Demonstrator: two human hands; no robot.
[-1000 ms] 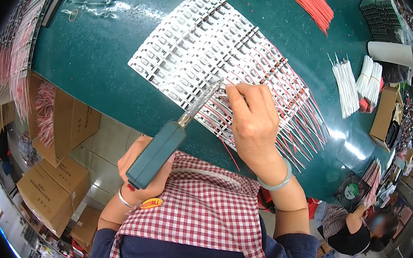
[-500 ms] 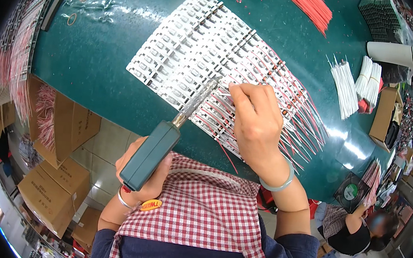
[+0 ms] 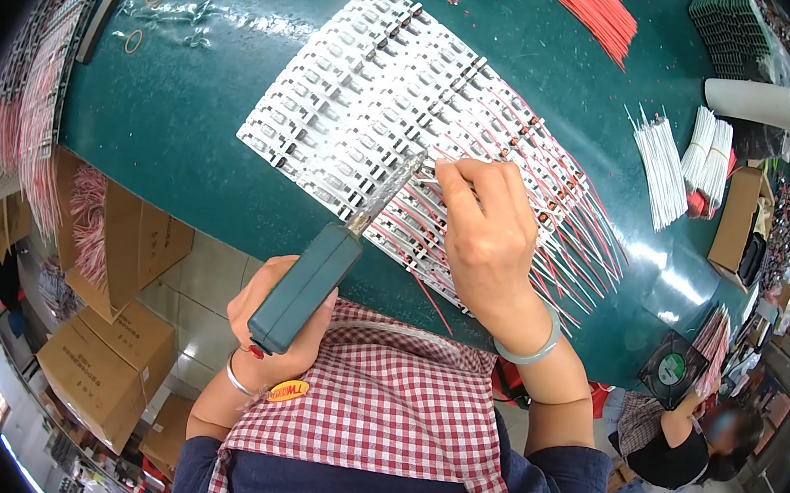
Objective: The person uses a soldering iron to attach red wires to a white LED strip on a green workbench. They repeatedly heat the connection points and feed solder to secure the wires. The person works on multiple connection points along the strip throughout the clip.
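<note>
My left hand (image 3: 251, 305) grips the green handle of a soldering gun (image 3: 307, 286). Its metal barrel (image 3: 386, 193) slants up to the right, with the tip over a panel of small white circuit boards (image 3: 335, 84). Close to that tip, my right hand (image 3: 491, 239) pinches a thin wire (image 3: 428, 179) with thumb and forefinger. Whether the tip touches the wire is too small to tell. Red and white wires (image 3: 589, 251) fan out from the panel's right part, partly beneath my right hand. The panel's left rows bear no wires.
On the green table (image 3: 185, 160) lie red wires (image 3: 593, 14), white wire bundles (image 3: 659, 167) and a white roll (image 3: 756, 103). Cardboard boxes (image 3: 108, 361) stand at the lower left. Another person (image 3: 680, 445) sits at the lower right.
My left hand and the soldering gun's handle have moved slightly right and up, and the barrel is a little steeper. My right hand stays almost where it was.
</note>
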